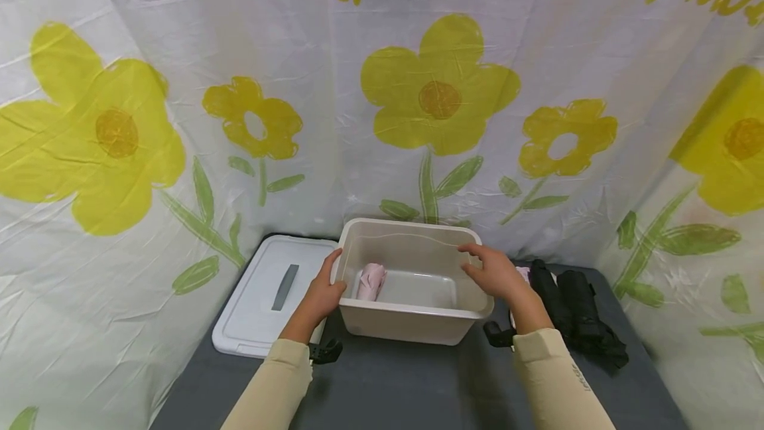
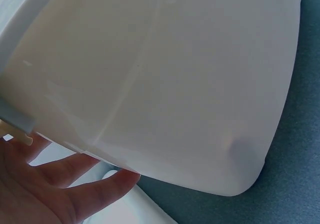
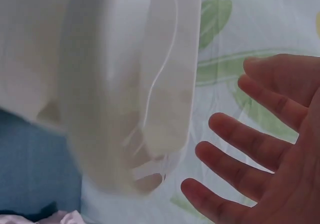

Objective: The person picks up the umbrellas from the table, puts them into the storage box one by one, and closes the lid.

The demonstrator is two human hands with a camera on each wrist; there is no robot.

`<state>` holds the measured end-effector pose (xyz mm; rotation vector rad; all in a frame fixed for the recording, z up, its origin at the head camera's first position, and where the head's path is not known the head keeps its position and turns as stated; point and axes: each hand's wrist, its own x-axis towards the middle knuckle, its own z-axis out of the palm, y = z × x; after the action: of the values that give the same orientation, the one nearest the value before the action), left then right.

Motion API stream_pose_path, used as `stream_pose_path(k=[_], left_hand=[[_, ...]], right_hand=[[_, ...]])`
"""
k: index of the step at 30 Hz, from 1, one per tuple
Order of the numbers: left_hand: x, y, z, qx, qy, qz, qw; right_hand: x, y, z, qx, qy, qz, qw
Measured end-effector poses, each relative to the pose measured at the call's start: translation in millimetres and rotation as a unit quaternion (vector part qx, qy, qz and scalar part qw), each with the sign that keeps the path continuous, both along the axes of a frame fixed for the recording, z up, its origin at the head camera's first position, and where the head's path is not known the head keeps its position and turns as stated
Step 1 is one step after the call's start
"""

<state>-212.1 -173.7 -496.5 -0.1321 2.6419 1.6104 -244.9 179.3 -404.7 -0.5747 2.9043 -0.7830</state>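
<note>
A beige plastic storage bin (image 1: 412, 324) stands open in front of me. Inside it, at the left end, lies a rolled pink bundle (image 1: 371, 282) whose kind I cannot tell. My left hand (image 1: 322, 297) grips the bin's left end; in the left wrist view its fingers (image 2: 107, 194) meet the edge of the bin wall. Over the right end of the bin hovers my right hand (image 1: 495, 274), its fingers spread and loosely bent. The right wrist view shows these fingers (image 3: 250, 139) apart from the bin's rim (image 3: 170, 84), holding nothing.
To the left lies a white lid (image 1: 256, 297) with a grey handle (image 1: 285, 287). Black rolled items like folded umbrellas (image 1: 575, 310) lie to the right, beside something pink (image 1: 524, 273). A flower-printed curtain (image 1: 334, 171) hangs behind the dark grey table (image 1: 406, 383).
</note>
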Motion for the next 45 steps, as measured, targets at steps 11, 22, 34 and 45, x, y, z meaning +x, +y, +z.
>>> stream_pose_path(k=[11, 22, 34, 45], left_hand=[[3.6, 0, -8.3, 0.001, -0.003, 0.002, 1.0000], [1.6, 3, -4.7, 0.005, 0.000, 0.010, 0.9999], [-0.5, 6, 0.3, 0.001, 0.002, 0.004, 1.0000], [-0.6, 0, 0.3, -0.005, 0.018, 0.007, 0.9998]], right_hand=[[4.6, 27, -15.8, -0.004, 0.018, -0.036, 0.999], [4.3, 46, -18.3, 0.000, -0.003, -0.068, 0.998], [4.7, 62, -33.1, 0.012, 0.015, -0.089, 0.996], [-1.2, 76, -45.0, 0.027, 0.040, -0.107, 0.993]])
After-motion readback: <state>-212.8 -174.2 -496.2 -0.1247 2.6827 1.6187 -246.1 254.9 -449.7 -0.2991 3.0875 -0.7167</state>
